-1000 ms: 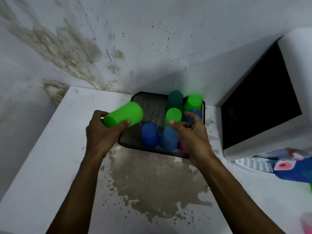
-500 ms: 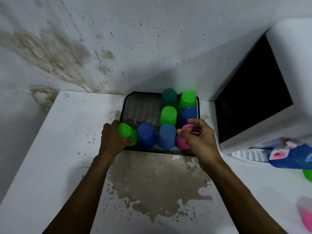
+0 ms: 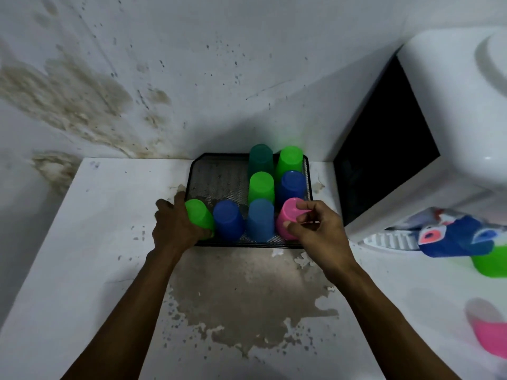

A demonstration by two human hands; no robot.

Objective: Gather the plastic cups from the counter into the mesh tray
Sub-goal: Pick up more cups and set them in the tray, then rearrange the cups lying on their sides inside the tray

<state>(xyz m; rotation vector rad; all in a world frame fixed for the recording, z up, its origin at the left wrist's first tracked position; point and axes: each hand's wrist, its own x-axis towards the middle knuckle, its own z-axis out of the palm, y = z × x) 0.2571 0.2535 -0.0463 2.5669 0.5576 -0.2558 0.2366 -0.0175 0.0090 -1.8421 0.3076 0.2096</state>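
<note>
The left hand has its fingers wrapped around a bright green cup, upside down and tilted, at the near left corner of the mesh tray. Just right of those fingers stand a dark blue cup and a lighter blue cup, both inverted in the front row. Behind them, farther from the fingers, are a second green cup, a teal cup, another green one and a blue one. The right hand pinches a pink cup at the near right corner, thumb and fingertips closed on its base and side.

To finish this step well, I would level the green cup so its rim sits flat on the mesh before the left fingers let go, keeping it clear of the dark blue neighbour, which it nearly touches. The pink cup likely needs the same: settle it, then release without nudging the row.

The task looks unfinished: well to the right of the right fingers, a green cup and a blurred pink cup remain on the surface.

That surface is white with a large worn, brownish patch near the forearms. The wall behind is stained and speckled. A white appliance with a dark opening stands right of the tray, with a blue patterned cloth below it.
</note>
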